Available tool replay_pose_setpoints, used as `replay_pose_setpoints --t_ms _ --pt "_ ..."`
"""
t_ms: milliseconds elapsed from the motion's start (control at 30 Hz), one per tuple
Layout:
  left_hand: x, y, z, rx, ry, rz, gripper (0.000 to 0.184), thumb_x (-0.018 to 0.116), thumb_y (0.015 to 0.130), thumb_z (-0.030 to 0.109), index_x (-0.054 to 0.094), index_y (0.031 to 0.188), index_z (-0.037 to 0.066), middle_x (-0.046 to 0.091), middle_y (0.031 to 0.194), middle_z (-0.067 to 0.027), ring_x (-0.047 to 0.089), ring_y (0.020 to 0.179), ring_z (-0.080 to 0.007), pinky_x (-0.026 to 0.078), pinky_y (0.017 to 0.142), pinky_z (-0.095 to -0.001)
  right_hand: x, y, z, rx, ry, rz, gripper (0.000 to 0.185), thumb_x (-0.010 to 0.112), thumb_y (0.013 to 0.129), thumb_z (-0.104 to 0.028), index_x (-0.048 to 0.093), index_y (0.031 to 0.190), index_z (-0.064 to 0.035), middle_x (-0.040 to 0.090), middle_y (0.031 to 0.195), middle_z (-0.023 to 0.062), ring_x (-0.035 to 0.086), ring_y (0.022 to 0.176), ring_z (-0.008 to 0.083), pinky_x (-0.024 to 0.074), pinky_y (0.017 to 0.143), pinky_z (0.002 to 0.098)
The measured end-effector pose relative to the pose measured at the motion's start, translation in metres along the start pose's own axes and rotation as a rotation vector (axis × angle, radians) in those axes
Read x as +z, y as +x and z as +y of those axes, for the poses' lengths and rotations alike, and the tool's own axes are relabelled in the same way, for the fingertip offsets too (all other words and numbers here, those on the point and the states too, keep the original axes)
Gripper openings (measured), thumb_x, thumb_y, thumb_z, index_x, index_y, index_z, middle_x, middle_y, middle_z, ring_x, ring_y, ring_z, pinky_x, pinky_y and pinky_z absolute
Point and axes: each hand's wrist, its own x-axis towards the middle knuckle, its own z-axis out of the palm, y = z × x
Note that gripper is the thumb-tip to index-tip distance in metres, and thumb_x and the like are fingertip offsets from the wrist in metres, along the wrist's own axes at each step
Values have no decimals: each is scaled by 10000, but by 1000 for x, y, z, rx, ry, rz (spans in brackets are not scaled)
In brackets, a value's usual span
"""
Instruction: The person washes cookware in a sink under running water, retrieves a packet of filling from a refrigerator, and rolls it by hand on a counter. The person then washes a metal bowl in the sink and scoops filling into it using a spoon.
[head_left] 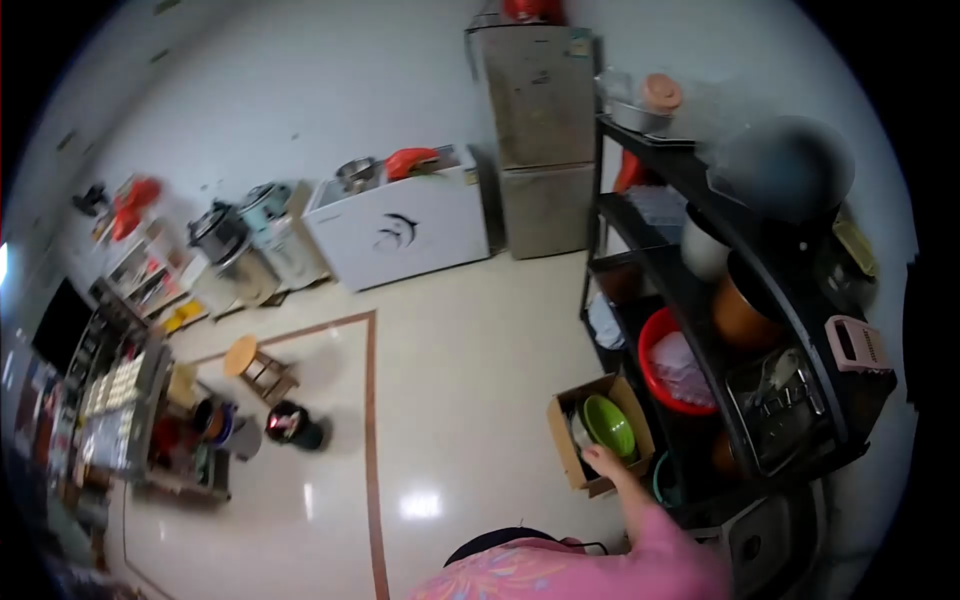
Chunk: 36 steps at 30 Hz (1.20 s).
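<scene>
Right hand (600, 461): fingers slightly bent at the box's near side, grip I can't tell | left hand: outside my view | one open, squared cardboard box (566, 462) on glossy floor (470, 400) | inside it, one smooth, round green bowl (609, 425) | just beside, black rack (735, 425) holding one round red basin (652, 372)

The person's right arm (632, 496) reaches forward and down, its bare forearm slanting up and leftward from a pink sleeve (668, 548). The right hand (600, 461) is at the far end, turned back upward (the fingers are too small to read clearly). The pink-clad torso (545, 575) fills the lower edge.
</scene>
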Motion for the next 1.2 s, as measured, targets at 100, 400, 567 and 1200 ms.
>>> replay_pose_setpoints --t_ms 100,400,567,1200 --pt "47 112 57 -30 192 -180 478 512 850 354 455 1225 62 464 1231 -182 403 1155 -338 337 951 -440 -15 -28 11 413 -383 79 351 507 816 -324 629 962 -29 615 981 178 576 914 359 453 763 434" --pt "168 409 198 38 576 -440 435 506 851 349 503 1178 62 525 1164 -178 480 1088 -334 391 913 -400 40 0 -19 594 -338 -109 336 540 799 -324 625 953 -38 614 972 179 582 900 333 465 776 410" --pt "287 481 472 416 309 -364 415 502 851 346 530 1152 61 559 1126 -175 523 1052 -332 420 891 -378 24 92 -121 455 -156 -72 346 536 807 -336 618 959 -37 614 962 184 586 903 318 465 773 404" --pt "379 579 501 -585 209 -458 355 497 865 321 572 1102 68 605 1036 -115 556 959 -196 464 800 -344 -305 725 -271 -13 -407 258 331 532 844 -229 538 1066 17 564 1028 184 541 933 330 429 823 381"
